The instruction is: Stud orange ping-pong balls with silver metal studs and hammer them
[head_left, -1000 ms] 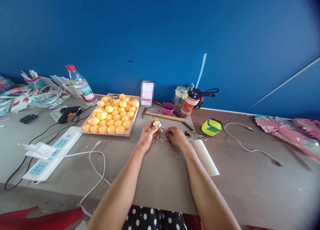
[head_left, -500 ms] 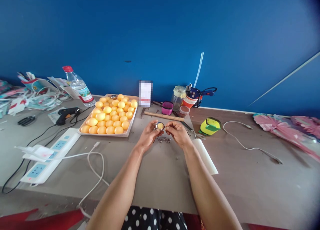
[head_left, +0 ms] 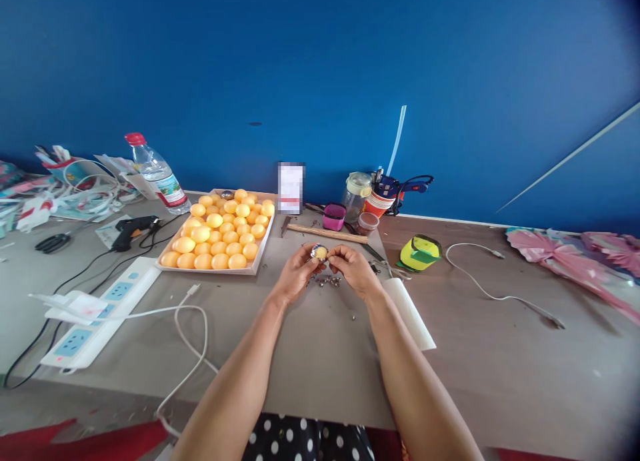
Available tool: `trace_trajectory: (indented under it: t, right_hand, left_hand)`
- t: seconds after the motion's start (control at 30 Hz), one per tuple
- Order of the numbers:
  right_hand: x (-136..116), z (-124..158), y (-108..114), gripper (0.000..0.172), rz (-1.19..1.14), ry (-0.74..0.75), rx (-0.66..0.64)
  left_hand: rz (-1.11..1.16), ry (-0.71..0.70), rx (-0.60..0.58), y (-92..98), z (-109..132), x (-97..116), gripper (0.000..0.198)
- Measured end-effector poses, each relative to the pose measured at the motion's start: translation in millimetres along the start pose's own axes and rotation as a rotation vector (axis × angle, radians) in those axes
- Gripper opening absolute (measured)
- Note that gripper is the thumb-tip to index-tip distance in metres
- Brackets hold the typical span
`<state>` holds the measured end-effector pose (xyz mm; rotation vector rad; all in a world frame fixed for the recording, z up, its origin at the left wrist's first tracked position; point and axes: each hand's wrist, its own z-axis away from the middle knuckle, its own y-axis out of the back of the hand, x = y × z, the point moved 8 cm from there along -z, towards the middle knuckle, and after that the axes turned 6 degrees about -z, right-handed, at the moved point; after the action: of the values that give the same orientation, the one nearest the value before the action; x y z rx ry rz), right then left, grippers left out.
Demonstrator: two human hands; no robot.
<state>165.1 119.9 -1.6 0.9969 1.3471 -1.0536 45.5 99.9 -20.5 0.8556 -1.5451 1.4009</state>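
Note:
My left hand [head_left: 296,274] is closed around a small round ball [head_left: 321,253], yellow on the face toward me and shiny silver about its edge. At the ball's right side, the thumb and fingers of my right hand [head_left: 353,269] are pinched together, close to or touching its edge. Whatever they pinch is too small to make out. Just below both hands, several small shiny metal pieces [head_left: 330,281] lie scattered on the grey table [head_left: 320,361]. A hammer [head_left: 325,232] with a wooden handle lies behind the hands.
To the left is a shallow box [head_left: 240,271] of orange balls, near a water bottle [head_left: 159,174], glue gun [head_left: 133,231] and power strip [head_left: 103,314]. Beyond the hammer stand a purple container [head_left: 334,216] and a clear jar [head_left: 357,197]. A yellow-green container [head_left: 421,253] sits right of a white roll [head_left: 411,314].
My right fingertips have moved slightly left and down against the ball's edge. The ball seems slightly turned in my left hand, with more silver showing around the yellow.

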Motion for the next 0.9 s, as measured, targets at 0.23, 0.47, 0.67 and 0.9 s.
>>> trace_trajectory:
  t: [0.23,0.47,0.67,0.9]
  right_hand:
    - [2.1,-0.7,1.2,0.013,-0.006,-0.015,0.044]
    - [9.4,-0.7,4.5,0.017,0.055,-0.078,0.113]
    - [10.3,-5.2,6.6,0.021,-0.16,-0.069,0.042]
    - [5.6,-6.7,18.7,0.021,0.352,0.029,-0.006]
  left_hand:
    - [-0.096,-0.007,0.033,5.5,-1.3,-4.8,0.048]
    - [-0.168,0.008,0.026,1.7,0.7,-4.5,0.047]
    - [0.043,0.016,0.028,-1.9,1.0,0.2,0.043]
    - [0.219,-0.013,0.047,-1.3,2.5,14.3,0.049]
